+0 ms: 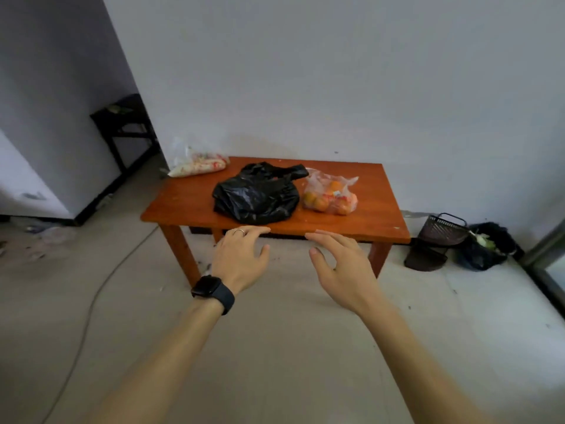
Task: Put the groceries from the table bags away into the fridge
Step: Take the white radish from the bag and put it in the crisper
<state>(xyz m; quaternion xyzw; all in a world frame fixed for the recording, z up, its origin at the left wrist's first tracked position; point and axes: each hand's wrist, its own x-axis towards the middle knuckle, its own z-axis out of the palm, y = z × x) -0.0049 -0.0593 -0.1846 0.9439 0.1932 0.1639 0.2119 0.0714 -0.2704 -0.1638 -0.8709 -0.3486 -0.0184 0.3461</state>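
Observation:
A low orange-brown wooden table [382, 209] stands against the white wall. On it lie a crumpled black plastic bag [255, 195] in the middle, a clear bag of oranges [331, 195] to its right, and a clear bag with red-and-white contents [198, 165] at the far left corner. My left hand [240, 255], with a ring and a black watch on the wrist, hovers open just short of the table's front edge. My right hand [339, 264] hovers open beside it, fingers spread and empty. No fridge is in view.
A dark side table [122, 123] stands in the passage at the back left. A dark basket [440, 231] and a black bag with greens [486, 244] sit on the floor right of the table. A cable [88, 313] runs across the grey floor on the left.

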